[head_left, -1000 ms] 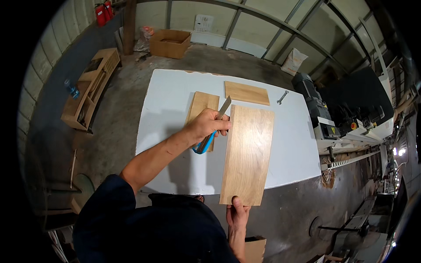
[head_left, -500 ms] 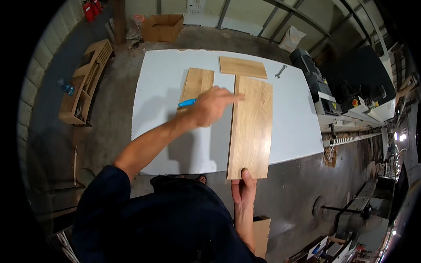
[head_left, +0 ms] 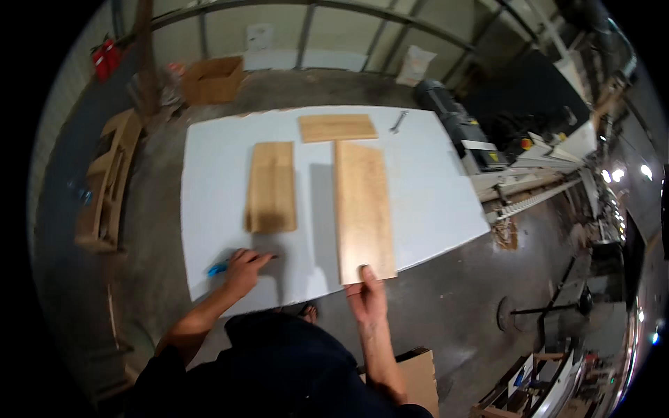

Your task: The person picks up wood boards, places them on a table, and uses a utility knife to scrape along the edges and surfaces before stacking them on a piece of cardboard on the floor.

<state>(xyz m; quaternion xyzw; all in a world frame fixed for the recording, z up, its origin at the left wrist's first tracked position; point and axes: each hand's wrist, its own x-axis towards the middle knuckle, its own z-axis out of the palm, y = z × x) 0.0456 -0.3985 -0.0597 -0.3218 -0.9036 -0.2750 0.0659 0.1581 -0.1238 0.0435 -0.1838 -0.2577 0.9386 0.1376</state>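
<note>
My left hand (head_left: 244, 270) is closed round a slim blue-ended tool (head_left: 218, 268), low over the near left part of the white table. A thin dark tip pokes out past the fingers; blur hides its exact kind. With my right hand (head_left: 367, 298) I grip the near end of a long wood-grain board (head_left: 364, 212), thumb on top and fingers beneath. The board casts a shadow on the table to its left. A shorter wood-grain board (head_left: 272, 188) lies left of it, and another board (head_left: 338, 128) lies crosswise beyond its far end.
The white tabletop (head_left: 432, 202) carries a wrench (head_left: 398, 122) at its far right. A machine (head_left: 488, 139) stands close on the right. On the floor are a cardboard box (head_left: 212, 80), a white sack (head_left: 416, 66) and a wooden shelf unit (head_left: 108, 181) to the left.
My left hand has drawn back from the long board's left edge toward the table's near left, tool still in it. The right hand keeps its hold. The whole view has shifted.
</note>
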